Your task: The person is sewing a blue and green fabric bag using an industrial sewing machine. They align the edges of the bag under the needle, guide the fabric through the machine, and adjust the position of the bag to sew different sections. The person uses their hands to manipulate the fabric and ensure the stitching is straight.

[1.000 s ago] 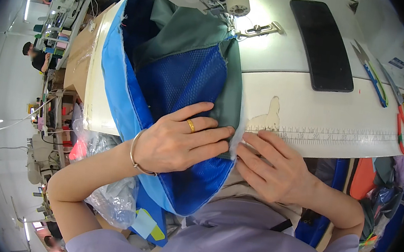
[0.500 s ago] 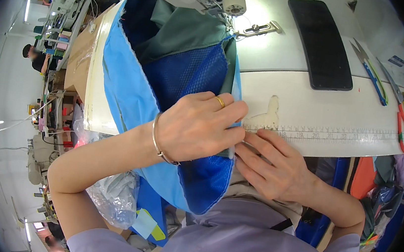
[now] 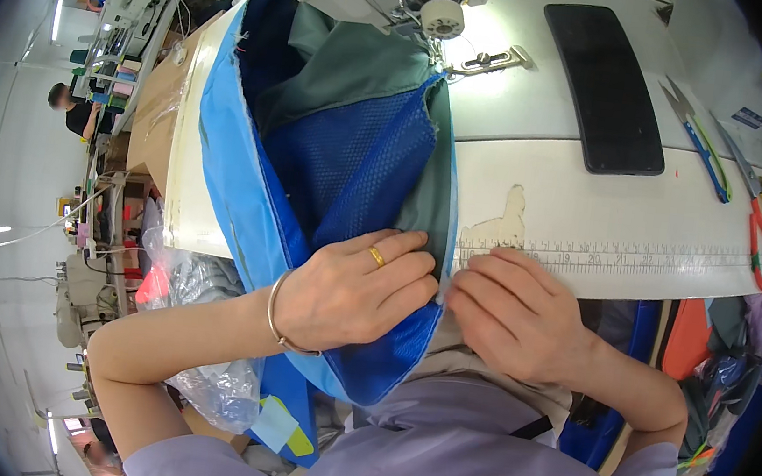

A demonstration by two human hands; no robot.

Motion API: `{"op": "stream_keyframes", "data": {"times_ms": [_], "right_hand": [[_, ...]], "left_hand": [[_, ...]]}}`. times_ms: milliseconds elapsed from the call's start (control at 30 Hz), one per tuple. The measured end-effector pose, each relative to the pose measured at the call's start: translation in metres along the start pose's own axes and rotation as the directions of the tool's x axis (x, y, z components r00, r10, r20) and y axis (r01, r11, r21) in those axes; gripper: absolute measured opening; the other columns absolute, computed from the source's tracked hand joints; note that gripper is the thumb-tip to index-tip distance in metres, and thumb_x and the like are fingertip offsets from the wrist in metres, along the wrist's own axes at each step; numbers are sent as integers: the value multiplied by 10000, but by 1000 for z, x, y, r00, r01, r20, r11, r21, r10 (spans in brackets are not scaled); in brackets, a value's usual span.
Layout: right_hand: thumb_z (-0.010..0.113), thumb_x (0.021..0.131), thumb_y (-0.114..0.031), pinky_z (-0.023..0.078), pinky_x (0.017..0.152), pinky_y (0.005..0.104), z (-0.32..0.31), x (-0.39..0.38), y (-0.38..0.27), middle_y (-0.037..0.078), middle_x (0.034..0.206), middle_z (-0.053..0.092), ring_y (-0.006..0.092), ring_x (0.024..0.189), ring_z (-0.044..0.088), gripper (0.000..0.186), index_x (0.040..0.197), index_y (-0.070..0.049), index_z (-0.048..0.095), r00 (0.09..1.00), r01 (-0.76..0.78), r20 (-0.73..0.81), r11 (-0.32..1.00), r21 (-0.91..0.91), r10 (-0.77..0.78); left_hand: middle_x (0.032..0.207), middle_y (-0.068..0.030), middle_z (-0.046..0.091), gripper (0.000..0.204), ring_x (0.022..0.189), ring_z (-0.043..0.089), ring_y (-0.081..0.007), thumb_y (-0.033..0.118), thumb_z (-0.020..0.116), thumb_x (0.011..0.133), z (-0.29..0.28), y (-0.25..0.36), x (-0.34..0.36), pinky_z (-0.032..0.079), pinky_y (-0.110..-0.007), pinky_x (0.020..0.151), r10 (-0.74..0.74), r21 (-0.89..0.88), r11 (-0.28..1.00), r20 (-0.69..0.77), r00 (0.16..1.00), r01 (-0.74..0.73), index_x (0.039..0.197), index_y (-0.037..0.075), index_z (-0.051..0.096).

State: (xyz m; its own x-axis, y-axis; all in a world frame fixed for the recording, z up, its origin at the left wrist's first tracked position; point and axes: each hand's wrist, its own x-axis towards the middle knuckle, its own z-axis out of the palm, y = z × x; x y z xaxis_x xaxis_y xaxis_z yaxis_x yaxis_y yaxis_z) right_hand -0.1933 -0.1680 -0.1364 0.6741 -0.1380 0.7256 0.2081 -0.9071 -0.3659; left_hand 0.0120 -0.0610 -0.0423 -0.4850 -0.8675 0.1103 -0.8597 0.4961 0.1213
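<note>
A sewn fabric piece, light blue (image 3: 225, 159) with dark blue mesh (image 3: 352, 164) and grey-green cloth (image 3: 362, 71), runs from under the sewing machine head (image 3: 440, 10) down toward my lap. My left hand (image 3: 361, 287) lies over its lower part, fingers bent and closed on the cloth close to the right edge. Facing it, my right hand (image 3: 518, 315) has curled fingers pinched at that same edge, by the table's front. The two hands' fingertips nearly meet. Whatever lies under the fingers is hidden.
On the white sewing table (image 3: 582, 205) lie a black phone (image 3: 605, 90), small snips (image 3: 700, 143) and red-handled scissors (image 3: 760, 211). A metal guide (image 3: 495, 61) sits beside the needle, and a ruler strip (image 3: 604, 259) follows the front edge. Plastic bags (image 3: 218, 389) hang lower left.
My left hand has slid down and to the left along the cloth, uncovering more of the grey-green strip. The fabric's right edge lies straighter. My right hand stays nearly in place, its fingers more curled.
</note>
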Motion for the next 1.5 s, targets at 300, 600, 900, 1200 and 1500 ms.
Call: {"op": "stream_keyframes", "data": {"times_ms": [300, 600, 900, 1200, 1500], "right_hand": [[655, 771, -115, 531, 988, 434, -1, 13, 0, 186, 1129, 676, 316, 1102, 652, 405, 1112, 99, 704, 989, 100, 127, 982, -160, -80], [669, 773, -132, 537, 939, 436, 14, 15, -3, 191, 1049, 658, 335, 1028, 636, 349, 1025, 104, 720, 986, 159, 91, 947, -280, -138], [661, 792, -130, 545, 883, 421, 36, 27, -20, 192, 957, 654, 329, 950, 630, 317, 980, 118, 727, 993, 119, 57, 929, -351, -105], [641, 733, -113, 572, 916, 435, 20, 36, -23, 237, 1093, 698, 359, 1086, 675, 395, 1051, 108, 716, 982, 116, 178, 950, -289, -66], [635, 839, -164, 560, 934, 399, 20, 39, -18, 210, 1069, 725, 343, 1053, 686, 322, 1037, 73, 724, 967, 180, 232, 921, -346, -102]], "left_hand": [[1154, -110, 688, 297, 1202, 634, -341, 127, 686, 727, -18, 0, -7, 501, -503, 1065, 39, 59, 997, 123, 992, -46, 1006, 42, 740], [1436, -286, 519, 580, 1157, 606, -420, 23, 605, 810, -20, -3, -11, 535, -439, 1014, -310, 394, 870, -26, 950, 295, 1391, 19, 597], [1024, -145, 645, 489, 814, 627, -303, 6, 676, 809, -1, -29, 9, 538, -377, 669, -336, 47, 935, -195, 921, 351, 1296, -12, 645], [1025, -115, 624, 264, 1027, 634, -333, 69, 706, 833, -12, -95, -1, 530, -441, 881, -128, -141, 982, -7, 992, 126, 1096, 55, 713], [1499, -251, 491, 473, 1373, 494, -412, 312, 842, 773, 14, -103, 12, 399, -533, 1132, -151, -185, 974, -94, 984, 132, 1094, 66, 596]]}}
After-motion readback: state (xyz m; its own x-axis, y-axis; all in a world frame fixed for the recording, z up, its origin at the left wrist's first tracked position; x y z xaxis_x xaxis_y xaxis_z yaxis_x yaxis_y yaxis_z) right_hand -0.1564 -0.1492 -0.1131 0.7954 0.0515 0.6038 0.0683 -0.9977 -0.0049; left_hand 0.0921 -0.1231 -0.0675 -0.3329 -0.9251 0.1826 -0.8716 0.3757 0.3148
